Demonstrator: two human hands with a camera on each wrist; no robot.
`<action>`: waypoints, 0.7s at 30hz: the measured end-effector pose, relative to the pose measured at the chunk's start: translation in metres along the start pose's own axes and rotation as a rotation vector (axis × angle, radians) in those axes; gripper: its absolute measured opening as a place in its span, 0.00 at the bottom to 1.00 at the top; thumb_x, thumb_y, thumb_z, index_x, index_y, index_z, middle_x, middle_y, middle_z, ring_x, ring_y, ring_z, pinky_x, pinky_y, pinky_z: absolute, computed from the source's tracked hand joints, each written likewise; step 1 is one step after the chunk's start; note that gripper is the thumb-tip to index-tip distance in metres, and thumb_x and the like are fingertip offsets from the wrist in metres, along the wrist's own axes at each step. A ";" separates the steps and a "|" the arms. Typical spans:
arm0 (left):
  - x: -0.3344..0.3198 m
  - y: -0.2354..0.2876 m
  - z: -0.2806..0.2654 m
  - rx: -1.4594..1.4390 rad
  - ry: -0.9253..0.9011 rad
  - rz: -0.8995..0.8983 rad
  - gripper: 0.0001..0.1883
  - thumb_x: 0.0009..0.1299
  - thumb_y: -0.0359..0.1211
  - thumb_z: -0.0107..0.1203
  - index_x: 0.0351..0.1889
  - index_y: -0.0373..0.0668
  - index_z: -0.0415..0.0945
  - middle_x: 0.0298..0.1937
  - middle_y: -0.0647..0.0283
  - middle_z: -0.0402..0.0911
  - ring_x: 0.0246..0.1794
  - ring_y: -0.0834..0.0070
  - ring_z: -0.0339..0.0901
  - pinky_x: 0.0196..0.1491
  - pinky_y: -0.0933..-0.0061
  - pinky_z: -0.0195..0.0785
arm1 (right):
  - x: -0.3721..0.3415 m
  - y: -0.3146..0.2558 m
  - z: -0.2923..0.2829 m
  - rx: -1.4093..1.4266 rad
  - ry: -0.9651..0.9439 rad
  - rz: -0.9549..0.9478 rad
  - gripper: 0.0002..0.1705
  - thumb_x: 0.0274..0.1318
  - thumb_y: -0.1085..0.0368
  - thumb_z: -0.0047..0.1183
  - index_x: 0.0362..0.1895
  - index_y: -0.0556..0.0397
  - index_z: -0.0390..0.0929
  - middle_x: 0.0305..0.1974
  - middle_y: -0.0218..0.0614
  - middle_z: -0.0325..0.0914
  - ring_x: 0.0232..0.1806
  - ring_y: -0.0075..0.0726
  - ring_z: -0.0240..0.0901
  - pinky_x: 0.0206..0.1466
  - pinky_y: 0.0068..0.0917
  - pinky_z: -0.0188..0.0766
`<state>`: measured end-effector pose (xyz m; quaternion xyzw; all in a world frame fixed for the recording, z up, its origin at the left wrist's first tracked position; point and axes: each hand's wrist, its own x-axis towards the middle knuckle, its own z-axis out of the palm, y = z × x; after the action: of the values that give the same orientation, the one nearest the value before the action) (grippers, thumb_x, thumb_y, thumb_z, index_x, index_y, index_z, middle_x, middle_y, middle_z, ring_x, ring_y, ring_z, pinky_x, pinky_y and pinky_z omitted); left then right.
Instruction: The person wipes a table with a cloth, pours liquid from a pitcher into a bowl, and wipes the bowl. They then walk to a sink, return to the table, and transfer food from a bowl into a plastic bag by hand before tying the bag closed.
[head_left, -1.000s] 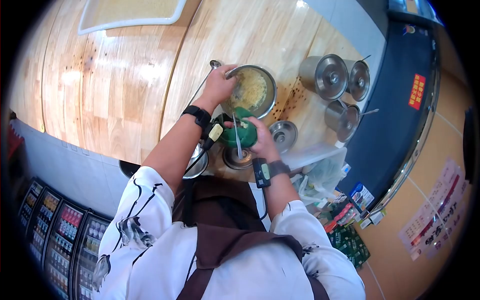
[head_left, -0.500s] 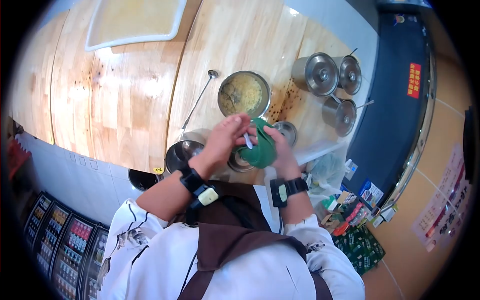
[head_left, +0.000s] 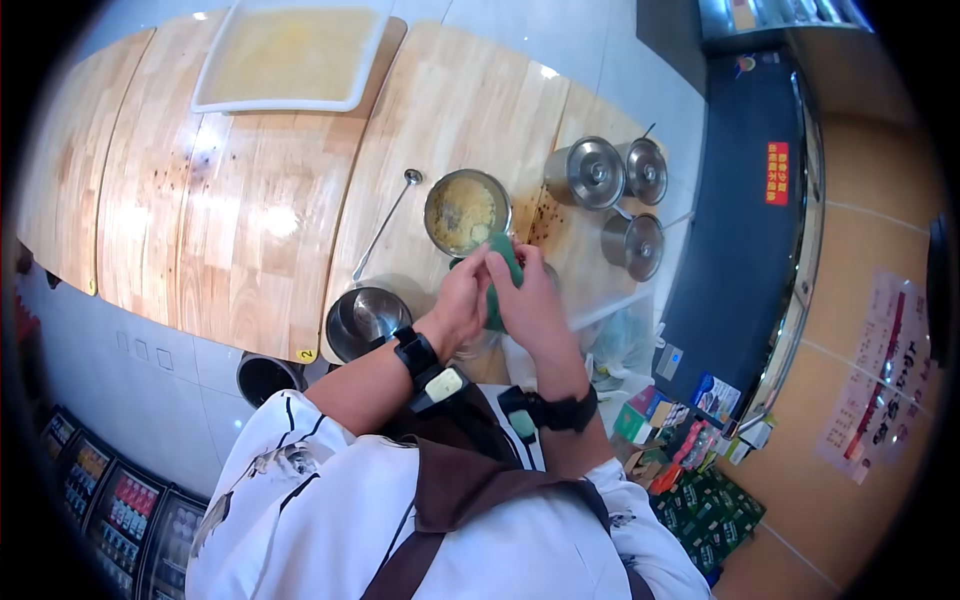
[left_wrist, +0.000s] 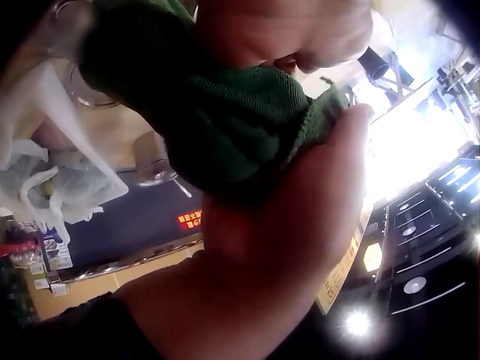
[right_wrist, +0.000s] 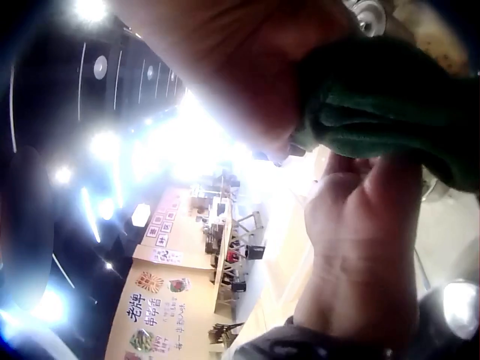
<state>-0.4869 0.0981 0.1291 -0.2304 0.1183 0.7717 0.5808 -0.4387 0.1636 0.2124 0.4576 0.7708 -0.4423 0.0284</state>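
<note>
Both hands meet round a dark green cloth (head_left: 508, 262), held just below the near rim of a steel bowl (head_left: 433, 228) of pale yellow food. My left hand (head_left: 461, 302) grips its left side, and my right hand (head_left: 532, 300) has its thumb along the top. In the left wrist view, folds of the cloth (left_wrist: 225, 127) bunch between my left hand (left_wrist: 285, 30) above and my right hand (left_wrist: 289, 214) below. The right wrist view has my right hand (right_wrist: 247, 60) and my left hand (right_wrist: 364, 232) on the cloth (right_wrist: 375, 97). What the cloth contains is hidden.
A long ladle (head_left: 385, 232) lies left of the food bowl. An open steel pot (head_left: 368, 322) is nearer the body. Several lidded steel pots (head_left: 592, 172) stand at right, a plastic bag (head_left: 622, 340) below them. A white-rimmed tray (head_left: 290, 104) is at the far left.
My left hand has left the bowl's rim and come to the cloth. Both hands now close round it. The light-coloured spoon handle visible at the cloth before is out of sight.
</note>
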 end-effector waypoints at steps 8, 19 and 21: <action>0.027 0.035 -0.036 -0.046 -0.115 0.048 0.17 0.69 0.33 0.38 0.50 0.33 0.68 0.49 0.55 0.73 0.51 0.65 0.71 0.57 0.68 0.63 | 0.022 -0.010 0.040 -0.382 0.039 -0.128 0.35 0.54 0.46 0.48 0.59 0.52 0.55 0.57 0.62 0.55 0.44 0.64 0.69 0.45 0.49 0.69; -0.040 0.048 -0.004 -0.079 -0.302 -0.225 0.20 0.72 0.38 0.36 0.52 0.31 0.66 0.54 0.51 0.71 0.54 0.63 0.70 0.59 0.65 0.62 | -0.026 -0.006 0.023 -0.318 0.270 -0.678 0.50 0.38 0.48 0.64 0.63 0.51 0.52 0.51 0.47 0.62 0.44 0.52 0.71 0.40 0.41 0.73; -0.057 0.043 0.006 -0.098 -0.264 -0.242 0.19 0.72 0.37 0.37 0.52 0.31 0.67 0.52 0.52 0.72 0.53 0.64 0.71 0.59 0.66 0.62 | -0.041 -0.016 0.011 -0.300 0.227 -0.811 0.44 0.37 0.53 0.64 0.59 0.52 0.58 0.47 0.45 0.64 0.43 0.48 0.71 0.38 0.36 0.73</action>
<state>-0.5162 0.0403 0.1591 -0.1675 -0.0253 0.7246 0.6681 -0.4303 0.1245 0.2347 0.1548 0.9419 -0.2478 -0.1659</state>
